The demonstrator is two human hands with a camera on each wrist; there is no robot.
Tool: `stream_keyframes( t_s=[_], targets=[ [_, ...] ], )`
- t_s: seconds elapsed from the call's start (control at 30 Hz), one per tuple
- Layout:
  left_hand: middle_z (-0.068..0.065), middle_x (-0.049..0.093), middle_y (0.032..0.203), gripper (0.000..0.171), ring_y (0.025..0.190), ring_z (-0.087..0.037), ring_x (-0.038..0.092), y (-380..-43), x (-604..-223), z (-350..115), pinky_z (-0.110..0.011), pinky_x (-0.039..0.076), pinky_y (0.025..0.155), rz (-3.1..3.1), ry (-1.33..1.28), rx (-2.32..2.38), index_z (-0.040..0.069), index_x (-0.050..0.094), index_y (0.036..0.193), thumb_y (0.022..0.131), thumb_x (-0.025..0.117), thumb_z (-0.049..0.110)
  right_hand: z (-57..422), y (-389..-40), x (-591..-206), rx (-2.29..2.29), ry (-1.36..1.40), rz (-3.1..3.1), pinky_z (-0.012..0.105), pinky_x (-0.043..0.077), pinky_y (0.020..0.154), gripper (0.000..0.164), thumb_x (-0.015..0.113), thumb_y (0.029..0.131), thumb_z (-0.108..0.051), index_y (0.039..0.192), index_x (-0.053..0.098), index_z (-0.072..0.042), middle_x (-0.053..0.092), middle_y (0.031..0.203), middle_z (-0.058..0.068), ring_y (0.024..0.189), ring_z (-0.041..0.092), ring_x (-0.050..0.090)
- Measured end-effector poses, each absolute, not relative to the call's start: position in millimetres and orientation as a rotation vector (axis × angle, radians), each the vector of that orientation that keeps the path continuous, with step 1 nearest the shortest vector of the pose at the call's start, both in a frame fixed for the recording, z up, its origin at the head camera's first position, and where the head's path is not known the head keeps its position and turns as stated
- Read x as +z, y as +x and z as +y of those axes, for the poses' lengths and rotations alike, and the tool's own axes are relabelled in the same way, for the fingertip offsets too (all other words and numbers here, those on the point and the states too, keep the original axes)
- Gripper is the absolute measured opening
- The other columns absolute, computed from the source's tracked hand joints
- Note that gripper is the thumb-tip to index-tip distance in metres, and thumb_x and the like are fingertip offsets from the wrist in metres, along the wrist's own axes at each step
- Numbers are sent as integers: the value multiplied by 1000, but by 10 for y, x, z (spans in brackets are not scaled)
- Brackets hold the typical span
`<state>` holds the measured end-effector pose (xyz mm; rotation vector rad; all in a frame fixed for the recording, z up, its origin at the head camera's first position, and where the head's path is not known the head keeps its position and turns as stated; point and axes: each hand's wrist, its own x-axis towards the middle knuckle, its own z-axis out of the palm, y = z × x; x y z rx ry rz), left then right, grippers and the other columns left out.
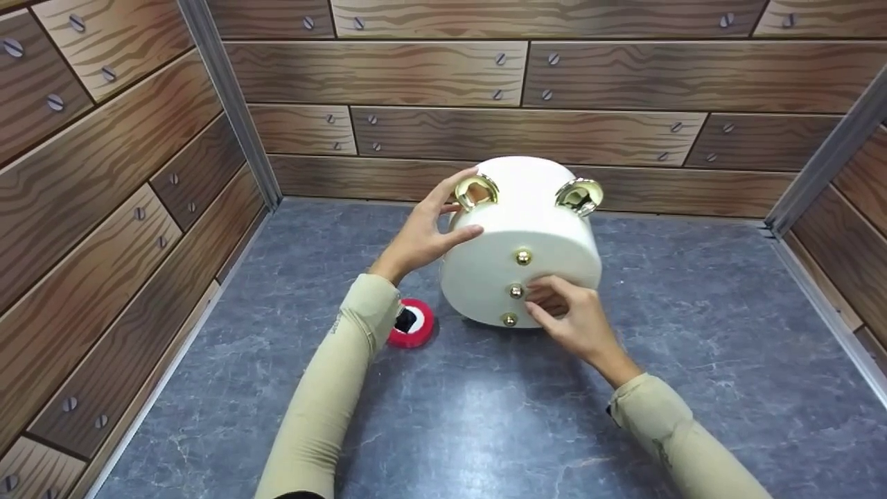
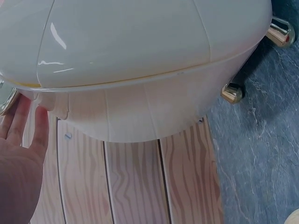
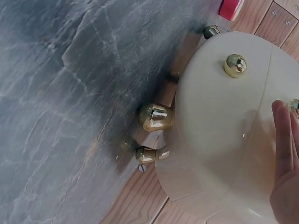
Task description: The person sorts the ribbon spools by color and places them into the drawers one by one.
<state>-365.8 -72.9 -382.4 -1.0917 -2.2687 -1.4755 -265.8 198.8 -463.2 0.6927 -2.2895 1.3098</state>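
Note:
A rounded white storage box (image 1: 478, 277) with gold ear-shaped pieces on top stands on the floor, its flat front tilted up toward me. Three gold knobs run down that front: an upper knob (image 1: 523, 257), a middle knob (image 1: 516, 291) and a lower knob (image 1: 510, 319). My left hand (image 1: 423, 239) lies along the box's upper left side, thumb at the top front edge and forefinger beside the left ear (image 1: 478, 191). My right hand (image 1: 578, 315) has thumb and forefinger apart, tips right beside the middle knob. In the right wrist view, gold feet (image 3: 156, 117) show underneath.
A red ring like a tape roll (image 1: 424, 324), white inside with a black centre, lies left of the box, partly behind my left sleeve (image 1: 367, 305). Wood-patterned walls (image 1: 443, 73) with metal corner strips enclose the grey marbled floor (image 1: 291, 277). The back wall stands close behind the box.

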Motion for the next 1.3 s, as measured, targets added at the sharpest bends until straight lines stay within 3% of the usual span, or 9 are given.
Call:
stream_keyframes(
  t_s=[0.3,0.87,1.3],
  targets=[
    [12,42,161,81,142,-7,46,-3640,-3821,-733,-36,44,116,-2266,-1091,-1482,33,36,161,92,79,36,1897,-2689,-4652,1307,718,-2249,16,59,66,24,81,84,5,105,76,-5,80,92,7,75,24,76],
    [11,40,163,81,143,-9,46,-3661,-3837,-728,-40,45,116,-2276,-1097,-1481,34,35,161,93,79,35,1824,-2742,-4647,1272,724,-2235,18,60,64,16,81,85,3,99,76,-4,80,87,7,73,22,77],
    [13,41,162,81,142,-6,46,-3665,-3837,-734,-37,45,116,-2262,-1094,-1482,34,36,161,92,79,37,1799,-2748,-4641,1293,692,-2246,17,60,63,18,81,83,5,97,76,-5,79,86,7,72,23,77]
  ],
)
